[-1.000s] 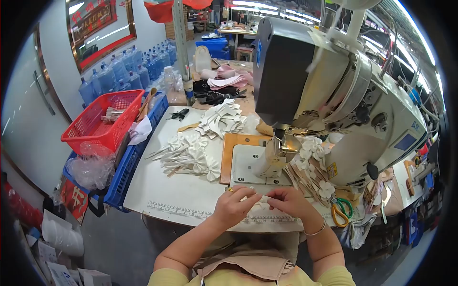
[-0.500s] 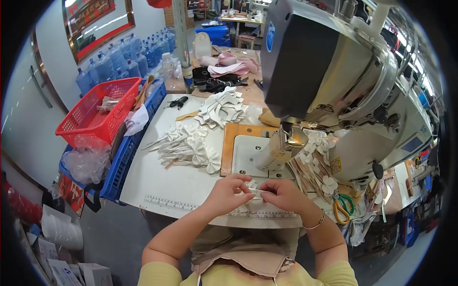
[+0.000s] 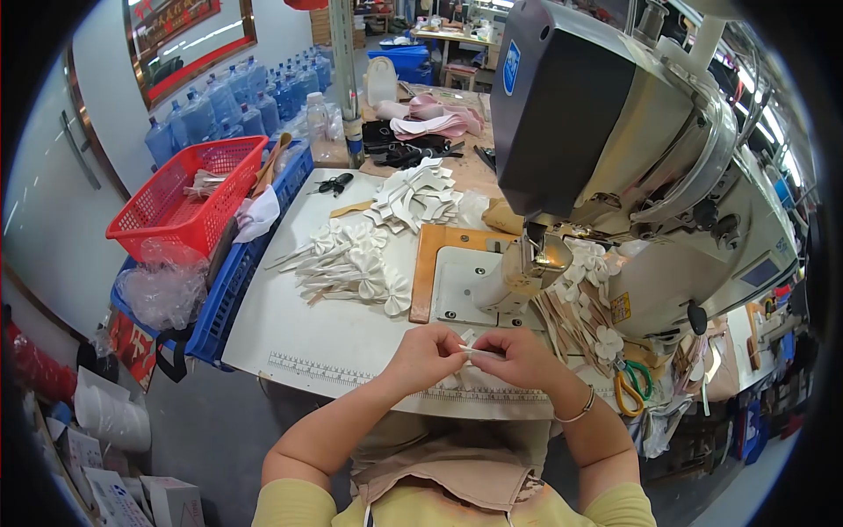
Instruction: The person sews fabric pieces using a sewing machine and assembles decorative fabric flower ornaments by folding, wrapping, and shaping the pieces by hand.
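Both hands meet over the front edge of the white table, below the sewing machine's base. Between thumb and fingers, my left hand [image 3: 428,357] pinches one end of a small white strip [image 3: 470,350]. My right hand [image 3: 516,355] grips the strip's other side, fingers closed. More white material shows just behind and under the fingertips, but its full shape is hidden. Left of the machine lie a pile of white flower-shaped pieces with straps [image 3: 364,272] and, behind it, a stack of white cut pieces [image 3: 417,198].
A post-bed sewing machine [image 3: 571,114] looms close above on the right, its post [image 3: 518,281] just past my hands. Flowered straps [image 3: 575,316] and scissors [image 3: 629,388] lie to the right. A red basket [image 3: 189,224] rests on a blue crate [image 3: 224,303] at left. Black snips [image 3: 334,184] lie farther back.
My fingertips have come closer together, and the white strip has turned a little in them. The whole view has shifted slightly; the piles look unchanged.
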### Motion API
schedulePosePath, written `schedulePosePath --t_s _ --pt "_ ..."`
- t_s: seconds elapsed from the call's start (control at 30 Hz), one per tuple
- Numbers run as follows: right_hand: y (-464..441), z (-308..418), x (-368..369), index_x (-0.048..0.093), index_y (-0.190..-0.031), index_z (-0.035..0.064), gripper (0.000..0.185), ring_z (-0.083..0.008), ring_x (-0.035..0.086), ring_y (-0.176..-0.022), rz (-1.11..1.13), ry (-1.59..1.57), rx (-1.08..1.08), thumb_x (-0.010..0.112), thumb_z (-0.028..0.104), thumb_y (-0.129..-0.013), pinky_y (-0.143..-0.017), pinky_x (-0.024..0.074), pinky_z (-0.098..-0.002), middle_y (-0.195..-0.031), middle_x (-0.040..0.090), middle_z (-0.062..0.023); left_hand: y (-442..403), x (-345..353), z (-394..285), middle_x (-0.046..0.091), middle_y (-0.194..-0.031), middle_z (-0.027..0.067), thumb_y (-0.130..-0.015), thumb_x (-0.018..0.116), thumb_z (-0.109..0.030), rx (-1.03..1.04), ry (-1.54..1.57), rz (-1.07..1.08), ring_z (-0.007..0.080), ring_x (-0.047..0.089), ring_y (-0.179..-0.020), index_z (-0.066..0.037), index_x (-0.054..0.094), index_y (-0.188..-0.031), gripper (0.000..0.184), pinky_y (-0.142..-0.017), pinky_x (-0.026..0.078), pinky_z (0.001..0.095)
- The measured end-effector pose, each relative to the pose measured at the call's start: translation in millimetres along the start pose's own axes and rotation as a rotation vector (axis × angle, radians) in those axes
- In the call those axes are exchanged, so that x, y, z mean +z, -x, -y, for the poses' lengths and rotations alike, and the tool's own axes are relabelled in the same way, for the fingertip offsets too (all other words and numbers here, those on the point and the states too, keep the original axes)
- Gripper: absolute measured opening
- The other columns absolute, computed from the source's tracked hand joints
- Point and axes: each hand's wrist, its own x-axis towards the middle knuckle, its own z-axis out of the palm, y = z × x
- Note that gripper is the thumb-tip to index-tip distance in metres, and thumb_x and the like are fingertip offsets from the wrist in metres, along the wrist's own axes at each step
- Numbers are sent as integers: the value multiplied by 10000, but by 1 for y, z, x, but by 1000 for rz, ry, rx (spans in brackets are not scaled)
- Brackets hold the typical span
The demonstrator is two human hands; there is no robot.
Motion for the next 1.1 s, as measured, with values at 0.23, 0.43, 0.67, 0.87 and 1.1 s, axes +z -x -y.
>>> schedulePosePath --t_s 0.23,0.43,0.67,0.87,1.1 --pt "3 -11 12 637 -822 -3 118 -40 492 -600 -142 -77 31 640 99 -763 -545 415 -215 -649 595 -5 2 9 7 612 -804 29 -774 679 -63 71 14 0 65 581 -688 18 578 -866 160 -604 476 201" --pt "10 -8 -3 631 -794 3 164 -68 505 -579 -178 -185 98 642 153 -729 -550 432 -244 -622 591 -33 -3 7 3 594 -770 26 -786 680 -122 46 206 110 63 577 -670 -6 541 -926 228 -592 466 208" --pt "19 23 -42 643 -852 8 142 -35 495 -612 -246 -17 -14 672 112 -760 -551 418 -212 -658 601 -6 -28 12 -45 591 -713 55 -793 655 -68 60 317 179 115 579 -628 -18 534 -859 147 -552 459 235" --pt "7 15 -97 662 -852 73 176 -212 614 -627 -581 439 -504 719 33 -690 -571 499 -290 -855 610 -54 -88 4 -99 596 -701 62 -777 659 -89 -49 380 172 112 568 -560 8 576 -872 159 -499 448 214" --pt "-6 14 -109 682 -860 94 102 -270 620 -611 -662 580 -531 670 117 -761 -557 499 -342 -737 654 -89 -105 2 -103 600 -690 60 -796 600 -29 -109 421 153 114 585 -563 -1 591 -873 83 -490 470 200"
